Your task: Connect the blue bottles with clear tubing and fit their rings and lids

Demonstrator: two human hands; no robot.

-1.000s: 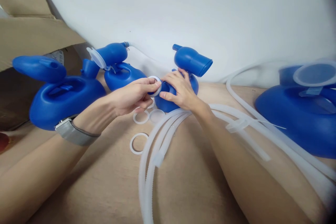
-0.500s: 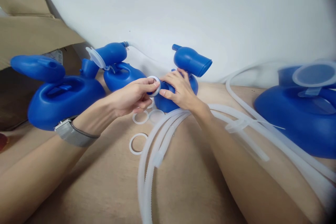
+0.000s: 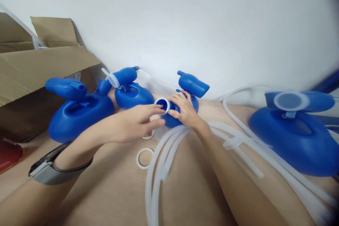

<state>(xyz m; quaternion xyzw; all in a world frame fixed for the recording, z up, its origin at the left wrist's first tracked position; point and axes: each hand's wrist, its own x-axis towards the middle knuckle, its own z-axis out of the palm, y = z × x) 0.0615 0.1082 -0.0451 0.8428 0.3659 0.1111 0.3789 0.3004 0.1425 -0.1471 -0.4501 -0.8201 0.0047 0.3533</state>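
Currently, the right hand [image 3: 184,108] curls around the blue bottle [image 3: 171,121] near the surface [image 3: 119,190] rear edge; the left hand [image 3: 129,123], half spread, grips nothing at the white ring [image 3: 161,99].

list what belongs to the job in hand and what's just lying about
In use:
blue plastic jug under the right hand
white plastic ring at its mouth

Seemingly lying about:
brown cardboard box
long translucent tubing
loose flat white ring
other blue jugs
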